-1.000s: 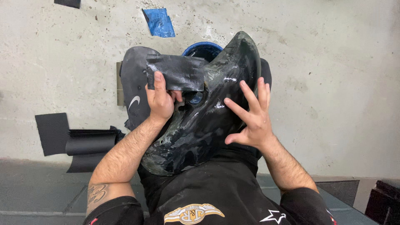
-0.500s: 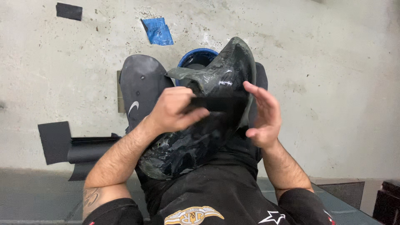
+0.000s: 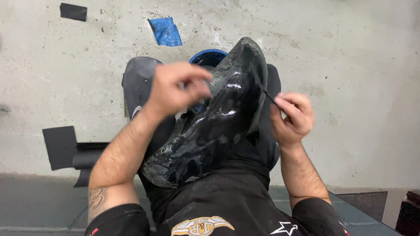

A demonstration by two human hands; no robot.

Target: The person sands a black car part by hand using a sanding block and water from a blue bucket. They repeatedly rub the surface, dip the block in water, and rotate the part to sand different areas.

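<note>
Head view, left to right. Far left: one small dark rectangular patch (image 3: 73,12) on the rough, pitted concrete floor (image 3: 350,65). Lower left: flat black sheets (image 3: 61,147), matte, overlapping; count unclear. One crumpled blue scrap (image 3: 165,32) lies farther off. Left hand (image 3: 175,88) is raised, fingers curled narrow, blurred; what it pinches, if anything, cannot be told. Beneath it is one grey rounded shoe (image 3: 139,83), partly hidden by the forearm. Centre: one glossy black curved shell (image 3: 214,126), wet-looking with pale scuffs, resting on the lap, its tip pointing far. One blue round container (image 3: 209,57) is mostly hidden behind the shell. Right hand (image 3: 292,119) pinches a thin dark strip (image 3: 269,97) at the shell's right edge; its far end is hard to make out.
</note>
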